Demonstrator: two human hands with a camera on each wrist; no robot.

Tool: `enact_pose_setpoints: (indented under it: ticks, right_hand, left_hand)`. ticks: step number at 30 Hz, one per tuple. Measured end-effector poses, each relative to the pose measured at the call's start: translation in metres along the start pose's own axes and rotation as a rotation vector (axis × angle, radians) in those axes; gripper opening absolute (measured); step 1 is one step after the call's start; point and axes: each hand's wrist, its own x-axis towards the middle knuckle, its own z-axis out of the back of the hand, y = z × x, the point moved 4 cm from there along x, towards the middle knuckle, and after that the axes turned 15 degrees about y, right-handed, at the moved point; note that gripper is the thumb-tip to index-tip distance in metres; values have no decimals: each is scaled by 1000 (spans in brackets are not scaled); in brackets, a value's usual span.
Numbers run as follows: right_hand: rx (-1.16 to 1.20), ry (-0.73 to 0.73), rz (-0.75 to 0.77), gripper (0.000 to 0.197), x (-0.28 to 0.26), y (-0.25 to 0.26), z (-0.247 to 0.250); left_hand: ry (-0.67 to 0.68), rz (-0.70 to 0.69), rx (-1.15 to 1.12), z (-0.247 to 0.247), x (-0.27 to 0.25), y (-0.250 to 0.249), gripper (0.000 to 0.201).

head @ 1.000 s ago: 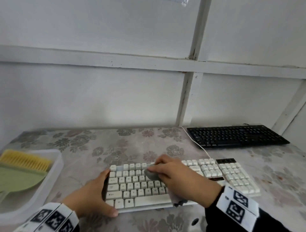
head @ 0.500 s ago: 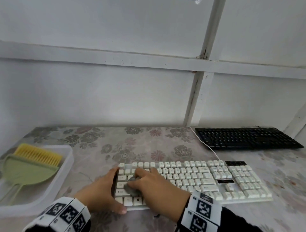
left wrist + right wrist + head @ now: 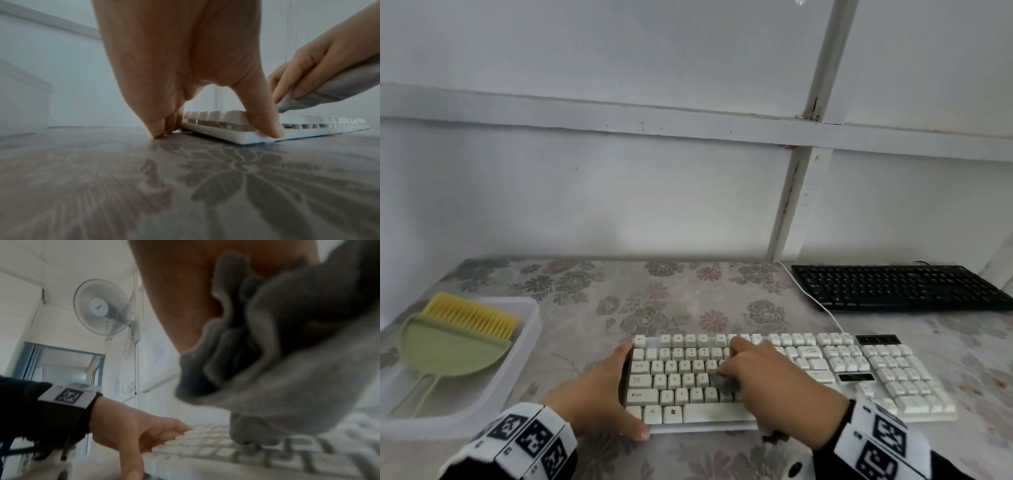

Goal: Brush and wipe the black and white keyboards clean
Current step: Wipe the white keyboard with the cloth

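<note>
The white keyboard (image 3: 893,377) lies across the near part of the flowered table. My left hand (image 3: 625,390) steadies its left end. The thumb (image 3: 265,123) presses the front lip, and the straight fingers (image 3: 162,128) stand on the table against the left edge. My right hand (image 3: 732,366) grips a crumpled grey cloth (image 3: 724,383) and presses it onto the letter keys left of the middle. The cloth (image 3: 287,353) bunches under the palm and hides the keys beneath it. The black keyboard (image 3: 893,287) sits untouched at the back right.
A translucent tray (image 3: 530,329) at the left holds a yellow brush (image 3: 472,317) and a green dustpan (image 3: 448,346). The white keyboard's cable (image 3: 815,301) runs back past the black keyboard. A white wall closes off the far table edge.
My right hand swept the cloth to the keyboard's left end, then came back right over the letter keys. The left hand has kept its place on the left end.
</note>
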Motion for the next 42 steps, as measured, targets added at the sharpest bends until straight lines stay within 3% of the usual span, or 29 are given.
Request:
enact_pose_setpoints:
  ticks: [4, 7, 9, 12, 15, 23, 27, 32, 38, 42]
  right_hand:
    - [77, -63, 212, 28, 22, 49, 2]
    - [-70, 7, 319, 24, 38, 82, -4]
    - [-129, 19, 302, 24, 41, 83, -6]
    - [-109, -43, 278, 29, 32, 66, -8]
    - [-72, -50, 258, 33, 19, 42, -11]
    - [46, 5, 26, 29, 3, -13, -11]
    - [129, -76, 141, 17, 22, 24, -2]
    - [-30, 21, 259, 31, 43, 78, -3]
    - [31, -9, 172, 22, 20, 36, -7]
    - [-4, 21, 79, 29, 5, -3, -11]
  left_hand:
    - [12, -5, -7, 1, 2, 3, 124]
    - [31, -4, 27, 2, 2, 7, 144]
    - [18, 13, 48, 2, 2, 7, 147]
    - [-5, 20, 74, 2, 1, 4, 129]
    - [2, 35, 69, 1, 1, 2, 126]
    - [10, 73, 50, 0, -1, 1, 128]
    - [6, 40, 33, 1, 1, 1, 121]
    - [-6, 27, 68, 2, 4, 8, 130]
    - [5, 39, 61, 2, -1, -1, 124]
    - [22, 50, 61, 1, -1, -2, 123]
